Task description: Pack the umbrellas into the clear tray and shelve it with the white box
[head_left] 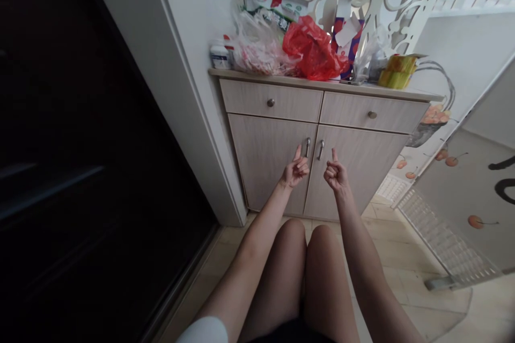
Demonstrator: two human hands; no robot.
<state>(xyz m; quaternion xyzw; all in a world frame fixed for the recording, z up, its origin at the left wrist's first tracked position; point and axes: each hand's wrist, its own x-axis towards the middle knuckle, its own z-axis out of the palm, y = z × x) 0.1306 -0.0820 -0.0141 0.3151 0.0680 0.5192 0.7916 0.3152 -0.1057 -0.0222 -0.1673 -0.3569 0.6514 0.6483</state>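
Observation:
Both my arms reach forward over my knees toward a pale wood-grain cabinet (265, 161) with two doors. My left hand (296, 170) has one finger stretched out and the others folded in, and nothing shows in it. It is just left of and below the left door's metal handle (308, 147). My right hand (335, 172) makes a similar pointing shape, its other fingers curled and nothing visible in them. Close by on its upper left is the right door's handle (321, 150). Neither hand appears to grip a handle, and both doors are closed.
On the cabinet top stand a white bottle (220, 57), a clear plastic bag (257, 45), a red plastic bag (311, 51), a purple box (349, 37) and a yellow-green package (397, 71). Two drawers have round knobs (271, 102). A dark door (80, 171) fills the left side.

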